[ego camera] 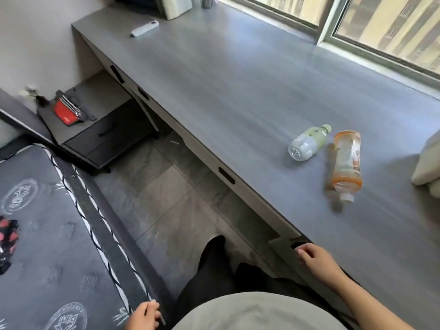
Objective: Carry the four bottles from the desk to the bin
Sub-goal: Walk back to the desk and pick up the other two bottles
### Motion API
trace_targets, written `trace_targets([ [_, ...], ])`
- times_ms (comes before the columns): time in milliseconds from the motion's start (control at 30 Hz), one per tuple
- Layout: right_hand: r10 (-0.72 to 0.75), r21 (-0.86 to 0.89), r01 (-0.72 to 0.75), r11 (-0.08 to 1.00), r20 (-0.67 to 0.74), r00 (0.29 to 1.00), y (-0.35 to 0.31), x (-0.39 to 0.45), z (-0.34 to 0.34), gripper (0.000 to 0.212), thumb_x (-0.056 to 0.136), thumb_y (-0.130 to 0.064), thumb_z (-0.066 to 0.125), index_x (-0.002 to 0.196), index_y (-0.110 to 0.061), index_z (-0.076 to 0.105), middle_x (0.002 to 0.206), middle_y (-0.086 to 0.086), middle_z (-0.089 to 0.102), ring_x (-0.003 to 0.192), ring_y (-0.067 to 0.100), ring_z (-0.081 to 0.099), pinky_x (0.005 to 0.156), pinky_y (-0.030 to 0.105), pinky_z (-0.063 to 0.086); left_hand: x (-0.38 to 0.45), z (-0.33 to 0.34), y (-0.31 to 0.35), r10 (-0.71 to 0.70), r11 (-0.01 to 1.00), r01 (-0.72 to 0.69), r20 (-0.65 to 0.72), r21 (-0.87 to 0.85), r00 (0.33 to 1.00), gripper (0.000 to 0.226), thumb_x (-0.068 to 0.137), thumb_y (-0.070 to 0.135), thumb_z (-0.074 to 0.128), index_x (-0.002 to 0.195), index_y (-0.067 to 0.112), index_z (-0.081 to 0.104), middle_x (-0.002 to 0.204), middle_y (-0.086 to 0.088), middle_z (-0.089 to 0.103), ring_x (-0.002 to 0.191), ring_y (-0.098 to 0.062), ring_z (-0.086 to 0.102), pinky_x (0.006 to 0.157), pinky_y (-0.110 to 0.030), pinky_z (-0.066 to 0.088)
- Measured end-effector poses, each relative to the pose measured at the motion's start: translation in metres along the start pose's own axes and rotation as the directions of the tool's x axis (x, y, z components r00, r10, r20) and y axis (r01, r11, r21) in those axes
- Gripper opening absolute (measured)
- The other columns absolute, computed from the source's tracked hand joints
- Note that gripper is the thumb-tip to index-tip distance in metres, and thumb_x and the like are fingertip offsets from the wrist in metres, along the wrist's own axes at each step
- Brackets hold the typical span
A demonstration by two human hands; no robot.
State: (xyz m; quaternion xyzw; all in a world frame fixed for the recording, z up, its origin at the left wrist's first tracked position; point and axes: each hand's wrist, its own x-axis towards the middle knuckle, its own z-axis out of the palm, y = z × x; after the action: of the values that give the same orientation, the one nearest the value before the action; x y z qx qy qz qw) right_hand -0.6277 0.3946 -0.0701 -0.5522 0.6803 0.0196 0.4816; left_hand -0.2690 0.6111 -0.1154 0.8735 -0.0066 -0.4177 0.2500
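Note:
Two empty plastic bottles lie on their sides on the long grey desk (238,75). The green-labelled bottle (308,142) points its cap away from me. Just right of it, the orange-labelled bottle (346,163) points its white cap towards me. My right hand (316,259) hovers at the desk's front edge, well short of both bottles, fingers loosely curled and holding nothing. My left hand (145,315) hangs low beside my body near the mattress, fingers loosely bent, also holding nothing. No bin is in view.
A white remote (144,28) lies at the desk's far left. A window runs along the desk's far side. A dark drawer cabinet (104,136) with a red pouch (64,112) stands on the floor. A mattress (47,234) is at my left, a pale cushion (428,163) at the right.

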Motion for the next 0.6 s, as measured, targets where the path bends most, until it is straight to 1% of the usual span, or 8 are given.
trace_targets([
  [67, 0.015, 0.031, -0.014, 0.999, -0.025, 1.0, -0.013, 0.003, 0.0, 0.013, 0.093, -0.021, 0.051, 0.088, -0.022, 0.063, 0.084, -0.005, 0.067, 0.084, 0.016, 0.063, 0.077, 0.029, 0.047, 0.019, 0.0, 0.039, 0.056, 0.997, -0.057, 0.02, 0.048, 0.998, 0.025, 0.09, 0.006, 0.053, 0.067, -0.001, 0.06, 0.057, -0.015, 0.054, 0.048, -0.02, 0.044, 0.052, -0.027, 0.033],
  [133, 0.038, 0.082, -0.033, 0.996, -0.064, 0.997, -0.027, 0.004, -0.001, 0.013, 0.093, -0.022, 0.051, 0.087, -0.025, 0.062, 0.083, -0.004, 0.069, 0.082, 0.015, 0.065, 0.074, 0.028, 0.047, 0.035, 0.003, 0.084, 0.154, 0.98, -0.162, 0.079, 0.116, 0.985, 0.026, 0.091, 0.01, 0.052, 0.066, 0.005, 0.061, 0.058, -0.015, 0.056, 0.048, -0.02, 0.045, 0.054, -0.028, 0.034],
  [233, 0.066, 0.16, -0.046, 0.986, -0.125, 0.99, -0.051, 0.004, -0.006, 0.011, 0.093, -0.022, 0.052, 0.088, -0.025, 0.062, 0.083, -0.003, 0.068, 0.081, 0.014, 0.065, 0.067, 0.022, 0.045, 0.052, 0.01, 0.158, 0.316, 0.917, -0.35, 0.186, 0.191, 0.93, 0.027, 0.091, 0.012, 0.052, 0.067, 0.013, 0.063, 0.064, -0.012, 0.063, 0.051, -0.021, 0.05, 0.059, -0.03, 0.039],
  [300, 0.072, 0.213, -0.03, 0.977, -0.194, 0.978, -0.068, 0.004, -0.013, 0.01, 0.093, -0.021, 0.053, 0.088, -0.024, 0.061, 0.084, -0.003, 0.067, 0.083, 0.016, 0.063, 0.067, 0.022, 0.044, 0.053, 0.021, 0.207, 0.399, 0.857, -0.46, 0.267, 0.232, 0.877, 0.027, 0.091, 0.013, 0.05, 0.068, 0.017, 0.063, 0.068, -0.007, 0.065, 0.055, -0.023, 0.053, 0.061, -0.032, 0.042],
  [400, 0.109, 0.293, -0.017, 0.956, -0.299, 0.948, -0.086, 0.007, -0.03, 0.011, 0.093, -0.017, 0.053, 0.097, -0.015, 0.063, 0.091, 0.002, 0.066, 0.089, 0.02, 0.061, 0.075, 0.026, 0.042, 0.039, 0.049, 0.273, 0.477, 0.745, -0.61, 0.424, 0.269, 0.77, 0.027, 0.092, 0.018, 0.047, 0.072, 0.026, 0.063, 0.076, 0.002, 0.067, 0.065, -0.014, 0.058, 0.061, -0.028, 0.045],
  [500, 0.175, 0.352, -0.023, 0.936, -0.406, 0.897, -0.093, 0.016, -0.056, 0.014, 0.092, -0.015, 0.055, 0.1, -0.011, 0.065, 0.088, 0.003, 0.065, 0.088, 0.022, 0.062, 0.075, 0.026, 0.04, 0.012, 0.09, 0.327, 0.55, 0.578, -0.768, 0.563, 0.277, 0.617, 0.025, 0.093, 0.025, 0.046, 0.074, 0.035, 0.058, 0.081, 0.009, 0.066, 0.077, -0.01, 0.06, 0.069, -0.029, 0.047],
  [567, 0.202, 0.348, -0.025, 0.937, -0.484, 0.852, -0.092, 0.027, -0.078, 0.015, 0.09, -0.016, 0.056, 0.101, -0.01, 0.066, 0.087, 0.001, 0.064, 0.083, 0.02, 0.06, 0.075, 0.025, 0.039, -0.007, 0.123, 0.356, 0.585, 0.479, -0.842, 0.625, 0.248, 0.517, 0.02, 0.092, 0.028, 0.048, 0.075, 0.033, 0.058, 0.081, 0.01, 0.064, 0.079, -0.012, 0.059, 0.071, -0.029, 0.046],
  [600, 0.212, 0.342, -0.024, 0.939, -0.522, 0.826, -0.091, 0.034, -0.09, 0.016, 0.089, -0.016, 0.057, 0.101, -0.01, 0.067, 0.088, 0.003, 0.065, 0.082, 0.02, 0.059, 0.076, 0.027, 0.041, -0.017, 0.142, 0.368, 0.599, 0.429, -0.872, 0.648, 0.237, 0.471, 0.017, 0.092, 0.029, 0.049, 0.077, 0.03, 0.058, 0.082, 0.008, 0.062, 0.079, -0.014, 0.058, 0.071, -0.027, 0.043],
])
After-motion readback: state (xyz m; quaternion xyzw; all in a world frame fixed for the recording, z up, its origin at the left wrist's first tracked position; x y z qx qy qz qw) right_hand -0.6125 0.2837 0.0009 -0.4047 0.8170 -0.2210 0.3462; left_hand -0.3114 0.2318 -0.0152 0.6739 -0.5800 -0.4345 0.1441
